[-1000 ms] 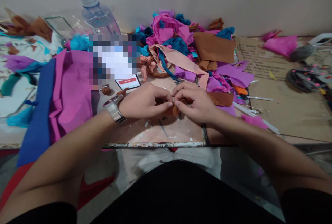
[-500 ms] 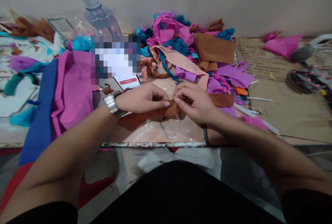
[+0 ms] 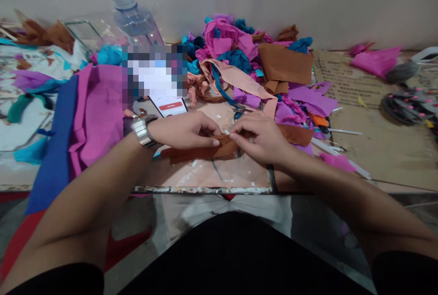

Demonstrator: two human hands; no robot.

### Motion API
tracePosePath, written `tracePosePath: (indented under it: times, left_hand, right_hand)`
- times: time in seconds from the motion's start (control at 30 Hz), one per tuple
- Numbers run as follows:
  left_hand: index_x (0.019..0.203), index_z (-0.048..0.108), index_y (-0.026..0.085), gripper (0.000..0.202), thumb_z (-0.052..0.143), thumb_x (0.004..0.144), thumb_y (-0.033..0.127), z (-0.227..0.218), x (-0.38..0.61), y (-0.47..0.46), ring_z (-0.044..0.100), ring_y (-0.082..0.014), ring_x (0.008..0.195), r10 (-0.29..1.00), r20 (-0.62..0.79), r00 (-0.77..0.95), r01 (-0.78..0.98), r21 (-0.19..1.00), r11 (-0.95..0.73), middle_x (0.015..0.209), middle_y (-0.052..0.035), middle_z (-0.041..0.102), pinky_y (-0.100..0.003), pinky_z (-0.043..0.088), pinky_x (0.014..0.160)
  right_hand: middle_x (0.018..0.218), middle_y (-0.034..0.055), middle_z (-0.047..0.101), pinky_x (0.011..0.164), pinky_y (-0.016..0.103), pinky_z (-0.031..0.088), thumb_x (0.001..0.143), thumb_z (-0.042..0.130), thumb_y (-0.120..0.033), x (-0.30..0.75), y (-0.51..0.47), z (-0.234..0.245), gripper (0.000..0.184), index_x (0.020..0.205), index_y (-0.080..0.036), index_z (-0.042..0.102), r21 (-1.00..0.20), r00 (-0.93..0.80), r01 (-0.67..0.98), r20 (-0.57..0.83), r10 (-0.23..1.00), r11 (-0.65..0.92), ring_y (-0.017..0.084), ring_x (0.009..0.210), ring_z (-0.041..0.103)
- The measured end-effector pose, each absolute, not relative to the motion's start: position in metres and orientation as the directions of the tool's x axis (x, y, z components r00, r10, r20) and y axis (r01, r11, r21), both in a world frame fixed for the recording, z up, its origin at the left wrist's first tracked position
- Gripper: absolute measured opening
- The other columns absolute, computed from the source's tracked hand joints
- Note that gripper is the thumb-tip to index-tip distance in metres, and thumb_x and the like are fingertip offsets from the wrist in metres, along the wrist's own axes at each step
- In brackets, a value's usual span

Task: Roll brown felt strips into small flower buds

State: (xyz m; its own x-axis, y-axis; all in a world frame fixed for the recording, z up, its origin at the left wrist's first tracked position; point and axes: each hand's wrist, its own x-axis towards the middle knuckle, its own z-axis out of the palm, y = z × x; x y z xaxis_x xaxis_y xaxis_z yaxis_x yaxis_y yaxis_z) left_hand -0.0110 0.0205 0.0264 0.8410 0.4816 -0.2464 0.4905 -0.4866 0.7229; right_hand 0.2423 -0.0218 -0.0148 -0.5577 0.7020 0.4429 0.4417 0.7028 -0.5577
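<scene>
Between my two hands a strip of brown crepe paper [image 3: 196, 154] is stretched a little above the work surface. My left hand [image 3: 190, 131], with a metal watch on its wrist, pinches the strip's upper edge between thumb and fingers. Close by on the right, my right hand [image 3: 258, 136] pinches the same edge, thumb against forefinger. The edge looks gathered or folded between the fingertips. What lies under the curled right fingers is hidden. Another brown paper piece [image 3: 297, 134] shows beyond the right hand.
Behind my hands lies a heap of pink, blue and brown paper scraps [image 3: 232, 42]. A phone [image 3: 173, 106] and a clear bottle [image 3: 138, 23] stand at back left. Pink crepe paper [image 3: 102, 112] lies left. At right are white sticks [image 3: 344, 158], cardboard [image 3: 393, 149] and a pincushion [image 3: 407, 106].
The fingers have shifted slightly along the brown strip, and more of the strip shows below the right fingertips. A small dark tool tip is now visible behind the right hand. The view moved slightly.
</scene>
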Motion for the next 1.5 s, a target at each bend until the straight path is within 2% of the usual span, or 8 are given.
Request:
tracePosePath:
  times: [0.17,0.33,0.47,0.6,0.7,1.0,1.3,1.5]
  left_hand:
    - [0.092,0.073,0.016,0.021,0.057,0.091,0.030,0.029,-0.014,0.022,0.053,-0.0116,0.065,0.500,-0.274,0.821,0.527,0.700,-0.481,0.073,0.0009,0.064,-0.022,0.036,0.062]
    - [0.101,0.075,0.016,0.029,0.050,0.088,0.021,0.028,-0.014,0.026,0.057,-0.0128,0.068,0.536,-0.292,0.792,0.576,0.649,-0.497,0.081,0.0001,0.069,-0.023,0.037,0.064]
    - [0.101,0.073,0.016,0.031,0.048,0.084,0.017,0.027,-0.014,0.027,0.059,-0.0136,0.071,0.548,-0.275,0.790,0.578,0.632,-0.516,0.083,-0.0002,0.069,-0.024,0.038,0.066]
    - [0.098,0.071,0.016,0.022,0.055,0.089,0.028,0.030,-0.007,0.018,0.056,-0.0128,0.069,0.498,-0.268,0.824,0.537,0.650,-0.538,0.082,-0.0006,0.069,-0.024,0.036,0.064]
    - [0.088,0.069,0.015,0.031,0.053,0.098,0.039,0.029,-0.001,0.012,0.048,-0.0107,0.061,0.511,-0.247,0.823,0.529,0.660,-0.533,0.070,0.0010,0.062,-0.024,0.033,0.061]
    - [0.078,0.066,0.014,0.038,0.056,0.099,0.045,0.018,0.001,0.014,0.039,-0.0090,0.057,0.525,-0.207,0.825,0.482,0.742,-0.465,0.062,0.0032,0.049,-0.024,0.029,0.056]
    - [0.086,0.074,0.014,0.033,0.061,0.094,0.044,0.014,0.001,0.015,0.044,-0.0095,0.060,0.553,-0.224,0.803,0.469,0.810,-0.353,0.068,0.0021,0.058,-0.023,0.031,0.058]
    - [0.095,0.076,0.014,0.028,0.062,0.091,0.038,0.017,-0.002,0.018,0.049,-0.0097,0.063,0.540,-0.283,0.792,0.491,0.822,-0.289,0.073,0.0014,0.064,-0.021,0.036,0.061]
  right_hand:
    - [0.084,0.0026,0.075,0.075,0.033,0.043,0.096,0.066,-0.025,0.244,-0.022,-0.013,0.012,0.090,-0.019,0.074,-0.589,-0.510,0.467,0.430,0.745,0.659,0.017,0.076,0.064]
    - [0.084,0.0038,0.074,0.074,0.032,0.045,0.095,0.066,-0.024,0.246,-0.021,-0.013,0.012,0.089,-0.019,0.074,-0.593,-0.502,0.478,0.422,0.755,0.649,0.017,0.076,0.065]
    - [0.083,0.0040,0.075,0.073,0.032,0.045,0.093,0.066,-0.021,0.246,-0.021,-0.012,0.011,0.087,-0.018,0.074,-0.587,-0.492,0.494,0.419,0.763,0.641,0.017,0.075,0.065]
    - [0.085,0.0042,0.076,0.073,0.031,0.045,0.094,0.065,-0.021,0.241,-0.023,-0.012,0.011,0.088,-0.018,0.075,-0.578,-0.509,0.480,0.428,0.747,0.659,0.017,0.076,0.065]
    - [0.081,0.0021,0.077,0.073,0.031,0.044,0.095,0.066,-0.023,0.238,-0.025,-0.014,0.012,0.089,-0.019,0.076,-0.582,-0.520,0.488,0.405,0.752,0.651,0.016,0.072,0.065]
    - [0.082,0.0008,0.079,0.079,0.033,0.046,0.094,0.069,-0.024,0.237,-0.025,-0.020,0.008,0.093,-0.021,0.077,-0.584,-0.531,0.451,0.432,0.729,0.674,0.016,0.075,0.070]
    - [0.092,0.0004,0.083,0.083,0.036,0.049,0.095,0.070,-0.024,0.238,-0.024,-0.024,0.010,0.100,-0.025,0.078,-0.577,-0.515,0.417,0.487,0.706,0.702,0.018,0.082,0.074]
    - [0.097,0.0011,0.084,0.089,0.040,0.046,0.097,0.067,-0.023,0.240,-0.024,-0.024,0.011,0.101,-0.025,0.077,-0.514,-0.557,0.394,0.526,0.643,0.762,0.019,0.086,0.075]
